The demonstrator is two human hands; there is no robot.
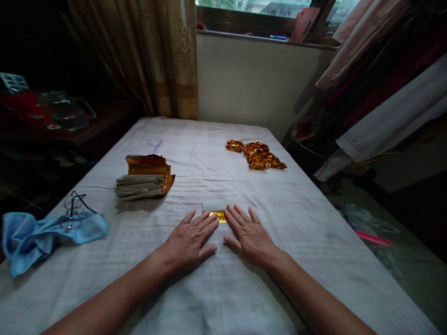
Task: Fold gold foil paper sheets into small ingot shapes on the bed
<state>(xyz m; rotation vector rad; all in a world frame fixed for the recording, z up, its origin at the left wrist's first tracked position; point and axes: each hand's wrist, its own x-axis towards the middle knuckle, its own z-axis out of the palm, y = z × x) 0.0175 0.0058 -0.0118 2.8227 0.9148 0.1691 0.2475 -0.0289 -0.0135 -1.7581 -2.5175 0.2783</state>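
Flat on the white cloth lies a small sheet of gold foil paper (218, 215), with a pale strip along its far side. My left hand (191, 236) presses its outstretched fingers on the left part of the sheet. On its right part rest the fingers of my right hand (248, 234), also stretched out flat. Both palms face down, and the fingers cover the sheet's two ends. Farther left stands a stack of gold foil papers (145, 179), partly bent over with pale undersides showing. Several folded gold foil pieces (256, 155) lie in a group at the far right.
A white cloth (195, 153) covers the table. At the left edge lie a light blue cloth (52, 237) and eyeglasses (73, 211). A glass jug (64, 111) stands on a dark side surface. Clothes (394, 111) hang along the right, near a pink-handled object (373, 238).
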